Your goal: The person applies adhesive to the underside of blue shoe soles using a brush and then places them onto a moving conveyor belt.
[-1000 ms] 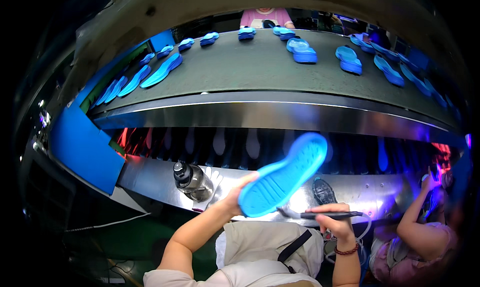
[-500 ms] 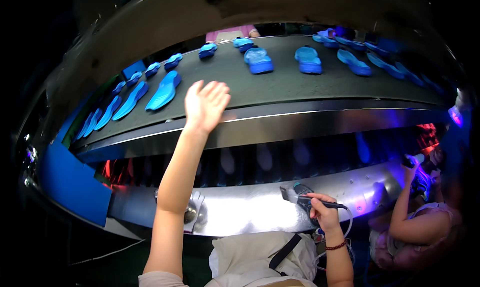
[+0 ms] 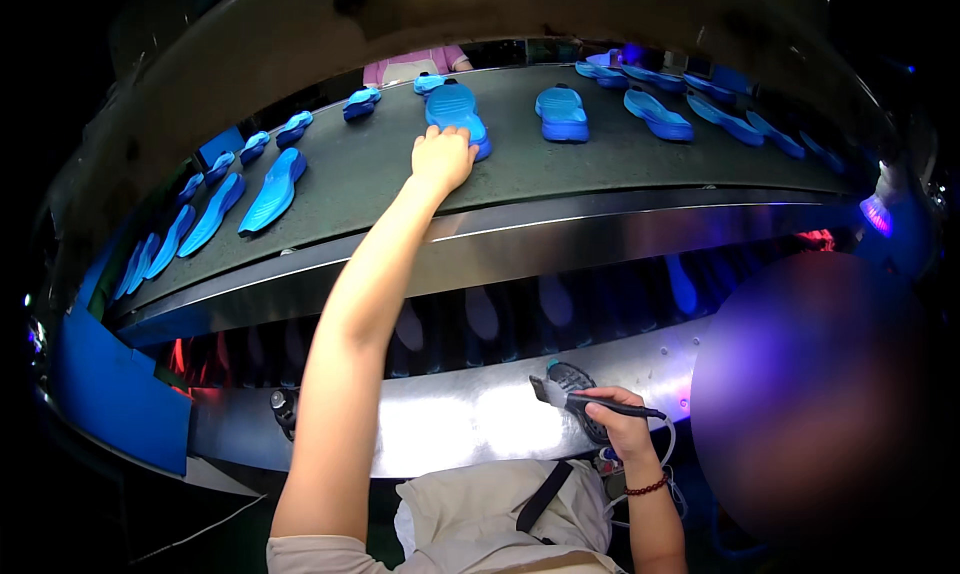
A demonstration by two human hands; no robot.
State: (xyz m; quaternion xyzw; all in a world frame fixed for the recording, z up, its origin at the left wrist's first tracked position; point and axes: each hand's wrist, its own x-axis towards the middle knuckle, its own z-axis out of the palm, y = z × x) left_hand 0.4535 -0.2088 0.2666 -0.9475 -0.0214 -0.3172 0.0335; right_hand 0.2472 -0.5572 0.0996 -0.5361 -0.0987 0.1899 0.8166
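Observation:
My left hand point(image 3: 445, 159) reaches over the dark belt. Its fingers are curled on the near end of a blue shoe sole point(image 3: 453, 104), which lies among other soles. My right hand point(image 3: 622, 426) is closed round the black handle of a corded flat brush point(image 3: 550, 391), with pale bristles pointing left. Under the brush, on the metal ledge point(image 3: 440, 404), sits a dark oval piece point(image 3: 570, 376) that looks like a shoe part or holder; the brush and hand partly cover it. A pale tube or cord runs from the handle's end.
Several blue soles, such as one sole point(image 3: 274, 192) at left and another sole point(image 3: 562, 114) at right, lie on the belt point(image 3: 350, 164). A steel rail point(image 3: 560, 224) edges it. A dark bottle-like object point(image 3: 283, 411) stands by my left arm. Across the belt is a person in pink point(image 3: 440, 59).
My left hand has moved from open above the belt onto a blue sole, fingers now curled on it. The view has turned slightly right. My right hand keeps the brush over the dark piece.

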